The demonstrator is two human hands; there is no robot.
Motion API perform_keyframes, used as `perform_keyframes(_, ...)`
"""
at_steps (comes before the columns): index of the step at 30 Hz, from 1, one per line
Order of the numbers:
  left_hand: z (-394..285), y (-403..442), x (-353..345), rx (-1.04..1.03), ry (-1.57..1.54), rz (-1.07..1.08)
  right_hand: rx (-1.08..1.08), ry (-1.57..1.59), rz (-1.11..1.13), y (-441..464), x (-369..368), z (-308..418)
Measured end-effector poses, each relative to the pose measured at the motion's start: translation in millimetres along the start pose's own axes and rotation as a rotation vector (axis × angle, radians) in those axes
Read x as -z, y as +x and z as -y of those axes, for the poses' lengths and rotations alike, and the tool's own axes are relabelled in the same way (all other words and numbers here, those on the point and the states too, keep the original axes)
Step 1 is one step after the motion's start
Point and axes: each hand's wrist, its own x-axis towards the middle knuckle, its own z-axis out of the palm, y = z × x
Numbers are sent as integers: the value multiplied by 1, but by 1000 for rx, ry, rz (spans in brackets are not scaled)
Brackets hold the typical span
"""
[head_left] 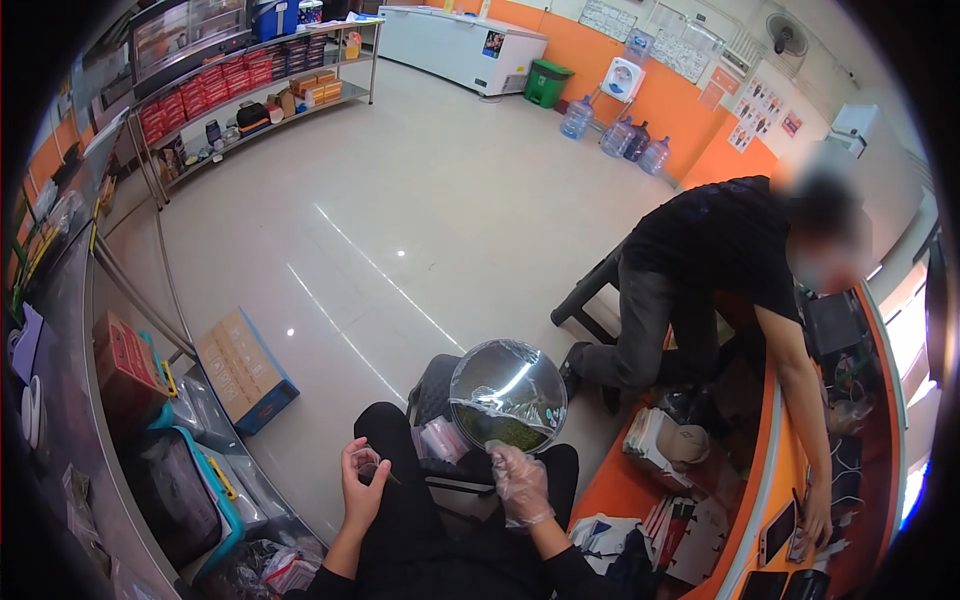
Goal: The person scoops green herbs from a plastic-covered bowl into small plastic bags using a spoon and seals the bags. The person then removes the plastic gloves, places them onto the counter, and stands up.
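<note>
My left hand [365,482], bare, is raised over my left thigh. Its fingers curl around a small, clear, plastic-looking thing [368,468] whose kind I cannot make out. A loose transparent glove covers my right hand [522,487], which is held palm down with its fingers pressed together near the front rim of a large round bowl [508,352]. Whatever those fingers hold, if anything, is hidden. Finely cut green bits [510,430] lie in the bowl, which rests on a black stool [432,385]. Beside it on the stool are small clear plastic bags [442,440].
A cardboard box [248,370] lies on the floor to the left, near a steel table [75,330] with teal-edged bins [205,490] below. At right, a person in black [700,240] leans over an orange counter [765,470] holding phones [779,530]. Water bottles [615,138] stand behind.
</note>
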Motion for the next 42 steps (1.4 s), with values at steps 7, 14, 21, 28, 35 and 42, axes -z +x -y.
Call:
perform_keyframes(7, -6, 0, 1, -5, 17, -3, -320, 342, 1, 5, -3, 2)
perform_keyframes(14, -14, 1, -2, -32, 36, 32, -702, 828, -207, 1, -10, -19)
perform_keyframes(21, -19, -2, -9, -69, 85, 74, -927, 1056, -390, -24, -18, -50)
perform_keyframes(28, -28, -2, -17, -119, 85, 129, -924, 1017, -392, -30, -19, -54)
perform_keyframes(35, -35, 4, -25, -146, -152, 319, -588, -336, -518, -31, 14, -15)
perform_keyframes(42, -109, -17, -63, -204, 78, 542, -120, 545, -97, -4, 94, 90)
